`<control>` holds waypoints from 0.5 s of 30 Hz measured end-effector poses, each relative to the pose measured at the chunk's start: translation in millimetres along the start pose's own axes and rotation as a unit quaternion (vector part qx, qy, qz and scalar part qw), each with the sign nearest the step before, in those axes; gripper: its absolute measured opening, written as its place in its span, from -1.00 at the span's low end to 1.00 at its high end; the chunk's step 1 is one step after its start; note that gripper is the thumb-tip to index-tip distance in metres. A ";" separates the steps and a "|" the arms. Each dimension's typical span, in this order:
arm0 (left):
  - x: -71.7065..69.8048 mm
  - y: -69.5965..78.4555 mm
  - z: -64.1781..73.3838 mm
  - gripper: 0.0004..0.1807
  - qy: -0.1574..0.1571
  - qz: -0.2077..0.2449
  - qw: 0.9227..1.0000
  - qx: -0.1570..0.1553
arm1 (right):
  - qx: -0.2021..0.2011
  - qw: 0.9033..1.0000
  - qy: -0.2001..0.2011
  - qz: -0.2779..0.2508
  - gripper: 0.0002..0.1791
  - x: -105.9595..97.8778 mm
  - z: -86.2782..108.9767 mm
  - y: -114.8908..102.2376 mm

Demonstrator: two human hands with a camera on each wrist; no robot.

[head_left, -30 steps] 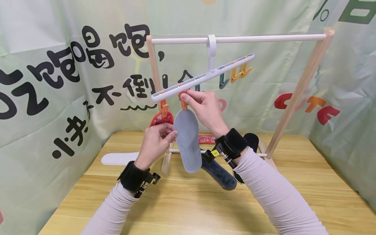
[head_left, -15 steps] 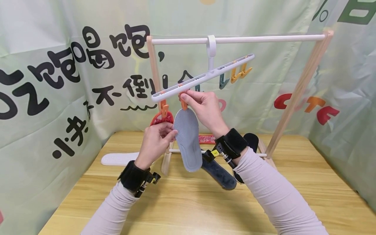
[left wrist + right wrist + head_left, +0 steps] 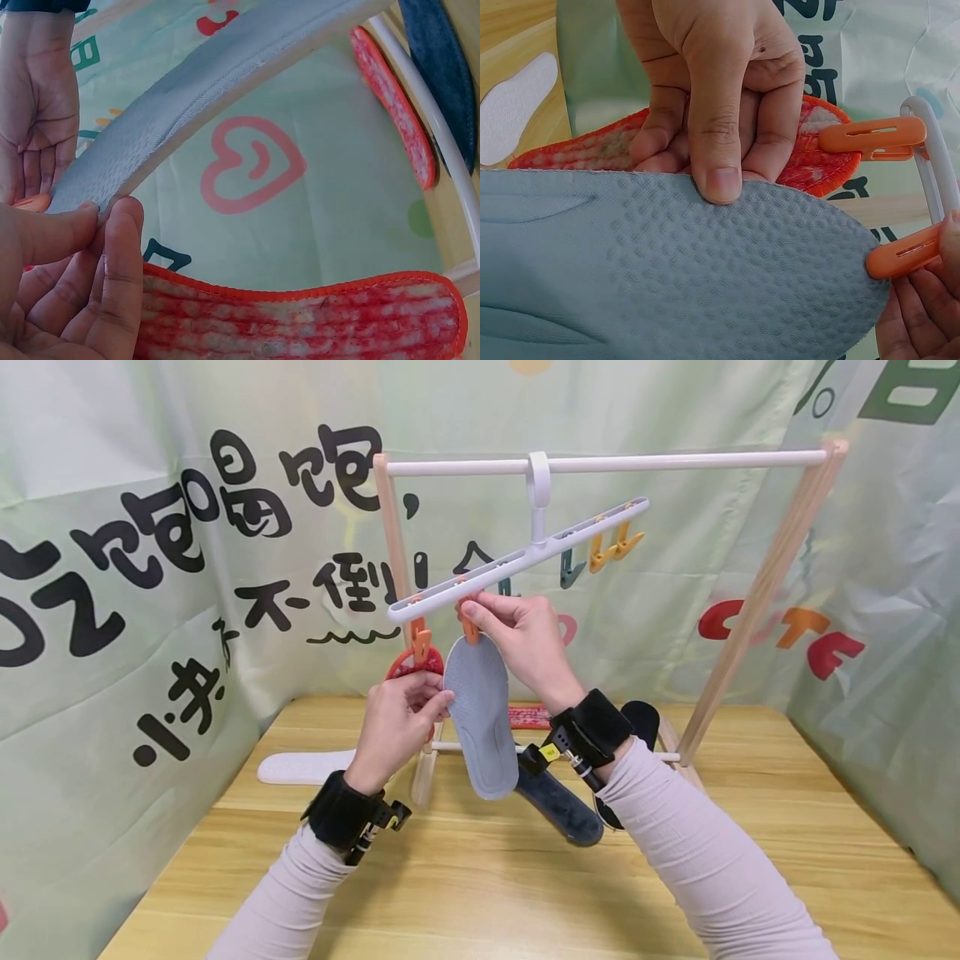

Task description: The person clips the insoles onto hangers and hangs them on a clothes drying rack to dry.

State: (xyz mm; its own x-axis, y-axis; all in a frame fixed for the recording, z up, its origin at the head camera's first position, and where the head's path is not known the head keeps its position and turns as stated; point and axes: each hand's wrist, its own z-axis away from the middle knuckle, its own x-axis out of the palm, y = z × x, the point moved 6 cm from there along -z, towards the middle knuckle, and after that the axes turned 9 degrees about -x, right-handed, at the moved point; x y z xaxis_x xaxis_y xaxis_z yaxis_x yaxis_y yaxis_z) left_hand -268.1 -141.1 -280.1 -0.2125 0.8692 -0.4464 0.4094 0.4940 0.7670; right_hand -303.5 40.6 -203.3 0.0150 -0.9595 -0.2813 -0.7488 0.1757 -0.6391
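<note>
A grey-blue insole hangs toe-down in front of the rack. My left hand pinches its left edge between thumb and fingers, as the left wrist view shows close up. My right hand pinches an orange clip under the tilted white hanger. In the right wrist view that clip's tip overlaps the insole's rounded end. Just left of it, a red patterned insole hangs from another orange clip, partly hidden behind my left hand.
The hanger hooks on the rack's white rail. Teal and yellow clips hang at its right half. On the wooden table lie a white insole, a dark blue one, a black one and a red one.
</note>
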 end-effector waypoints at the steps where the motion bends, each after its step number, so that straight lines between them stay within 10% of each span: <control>1: 0.0 -0.1 0.1 -0.92 0.001 0.000 1.000 0.000 | 0.001 1.000 0.000 0.000 -0.69 0.2 0.0 0.0; 15: -2.7 0.9 0.3 -0.89 0.022 0.004 1.000 0.005 | -0.002 1.000 -0.004 -0.005 -0.68 1.3 0.7 0.1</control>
State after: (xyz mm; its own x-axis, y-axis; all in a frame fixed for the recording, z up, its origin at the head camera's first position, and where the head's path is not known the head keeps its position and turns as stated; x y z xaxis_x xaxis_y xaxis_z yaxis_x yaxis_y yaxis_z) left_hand -266.9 -143.1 -278.3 -0.2483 0.8729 -0.4201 0.4199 0.4878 0.7653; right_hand -303.1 39.6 -204.3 0.0283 -0.9595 -0.2803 -0.7518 0.1644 -0.6386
